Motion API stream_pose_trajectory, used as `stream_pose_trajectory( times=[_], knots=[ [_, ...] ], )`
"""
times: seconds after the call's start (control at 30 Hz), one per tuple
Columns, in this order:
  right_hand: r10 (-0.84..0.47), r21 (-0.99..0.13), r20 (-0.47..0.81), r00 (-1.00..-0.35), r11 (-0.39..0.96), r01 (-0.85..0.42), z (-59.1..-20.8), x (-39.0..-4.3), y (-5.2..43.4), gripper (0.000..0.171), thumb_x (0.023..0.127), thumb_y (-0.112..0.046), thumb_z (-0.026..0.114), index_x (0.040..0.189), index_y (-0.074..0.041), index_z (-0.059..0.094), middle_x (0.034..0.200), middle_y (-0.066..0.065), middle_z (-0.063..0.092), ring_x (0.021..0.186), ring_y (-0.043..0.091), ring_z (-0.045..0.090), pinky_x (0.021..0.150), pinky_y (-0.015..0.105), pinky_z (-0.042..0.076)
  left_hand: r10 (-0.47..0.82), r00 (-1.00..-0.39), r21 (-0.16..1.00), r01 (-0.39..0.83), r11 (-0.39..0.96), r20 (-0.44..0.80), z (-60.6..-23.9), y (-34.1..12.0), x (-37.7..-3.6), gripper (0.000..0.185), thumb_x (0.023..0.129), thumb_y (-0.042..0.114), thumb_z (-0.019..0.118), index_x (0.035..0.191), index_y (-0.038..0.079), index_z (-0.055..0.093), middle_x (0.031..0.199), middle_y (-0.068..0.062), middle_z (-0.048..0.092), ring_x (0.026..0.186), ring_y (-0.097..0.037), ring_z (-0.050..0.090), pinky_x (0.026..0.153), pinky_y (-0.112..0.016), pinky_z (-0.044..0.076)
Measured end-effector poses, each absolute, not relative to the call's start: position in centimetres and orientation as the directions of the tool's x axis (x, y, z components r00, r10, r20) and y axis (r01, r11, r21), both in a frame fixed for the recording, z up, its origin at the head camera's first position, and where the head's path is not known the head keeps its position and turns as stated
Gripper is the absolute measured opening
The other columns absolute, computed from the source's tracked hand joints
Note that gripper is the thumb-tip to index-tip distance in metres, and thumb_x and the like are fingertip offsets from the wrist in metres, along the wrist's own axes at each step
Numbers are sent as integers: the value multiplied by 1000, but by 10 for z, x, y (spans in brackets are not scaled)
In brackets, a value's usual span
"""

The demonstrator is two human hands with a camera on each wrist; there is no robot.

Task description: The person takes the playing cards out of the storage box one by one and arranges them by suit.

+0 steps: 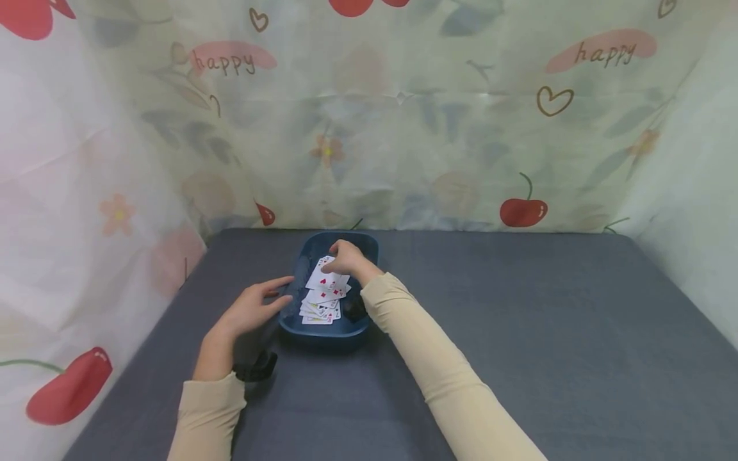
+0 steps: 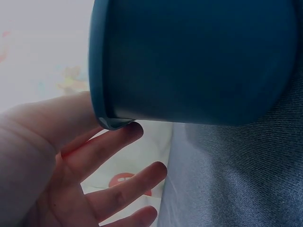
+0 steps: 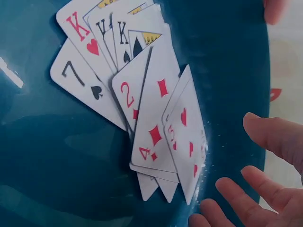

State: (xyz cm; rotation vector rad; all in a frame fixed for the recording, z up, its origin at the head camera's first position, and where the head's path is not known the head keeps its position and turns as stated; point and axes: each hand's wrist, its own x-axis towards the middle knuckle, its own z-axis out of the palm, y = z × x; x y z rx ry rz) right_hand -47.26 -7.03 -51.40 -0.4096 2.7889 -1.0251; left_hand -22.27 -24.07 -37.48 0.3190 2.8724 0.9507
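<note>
Playing cards (image 1: 326,294) lie face up in the blue tub (image 1: 324,333), overlapped in a loose row from the near end past approx. mid-length; K of hearts, 7 of spades & 4 of diamonds readable. Tub floor shows betw. row & L wall, w/ more room at the far end, partly under the R hand (image 1: 347,260). That hand reaches in over the R rim, above the row's far end, thumb & fingers spread, nothing pinched; can't tell if a fingertip touches a card. L hand (image 1: 252,312) is at the L rim, thumb & fingers also spread, fingertips right by the lip. Tub stands near the back edge of the grey desk (image 1: 519,333), close to the printed curtain (image 1: 403,141). Desk's L edge is fairly near; surface runs much wider to the R, w/ more in front, betw. the sleeves (image 1: 209,410).
</note>
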Motion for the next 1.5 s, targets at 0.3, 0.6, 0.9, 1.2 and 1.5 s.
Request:
stream_pose_trajectory(
  times=[0.3, 0.6, 0.9, 1.2, 1.5],
  knots=[
    [-252, -664, -187, -949, 745, -67, -386, -341, -49, 61, 75, -17, 76, 128, -3, 50, 130, 15, 55, 118, 30, 51, 105, 41, 39, 232, -973, 603, 171, 779, -23, -376, -239, -226, 48, 95, 25, 53, 139, 9, 43, 142, -24, 43, 126, -44, 46, 100, -57, 41],
    [-275, -538, -169, -946, 830, -146, -386, -335, -46, 67, 74, -18, 78, 131, -3, 47, 131, 13, 56, 124, 29, 49, 113, 41, 27, 225, -974, 610, 164, 775, -25, -376, -239, -225, 48, 94, 23, 53, 139, 9, 44, 142, -24, 43, 126, -43, 46, 100, -57, 40],
    [-300, -465, -181, -937, 865, -188, -386, -330, -44, 73, 72, -25, 80, 133, -6, 44, 134, 15, 52, 125, 33, 44, 109, 42, 32, 225, -974, 614, 160, 773, -30, -376, -240, -224, 48, 95, 26, 53, 139, 11, 43, 143, -23, 43, 127, -42, 46, 100, -56, 41],
    [-238, -632, -67, -969, 762, -144, -387, -330, -46, 70, 70, -7, 80, 129, -10, 42, 127, 18, 40, 111, 31, 51, 94, 38, 49, 209, -976, 613, 132, 779, -56, -374, -239, -224, 49, 95, 27, 53, 140, 11, 42, 143, -22, 42, 128, -42, 45, 100, -56, 41],
    [-278, -782, 85, -957, 577, -237, -370, -338, -41, 52, 84, -3, 63, 129, -8, 37, 111, 21, 60, 92, 27, 58, 79, 34, 51, 201, -978, 607, 125, 785, -60, -374, -240, -223, 49, 94, 26, 53, 139, 9, 43, 142, -24, 43, 126, -43, 46, 100, -56, 40]
  ],
)
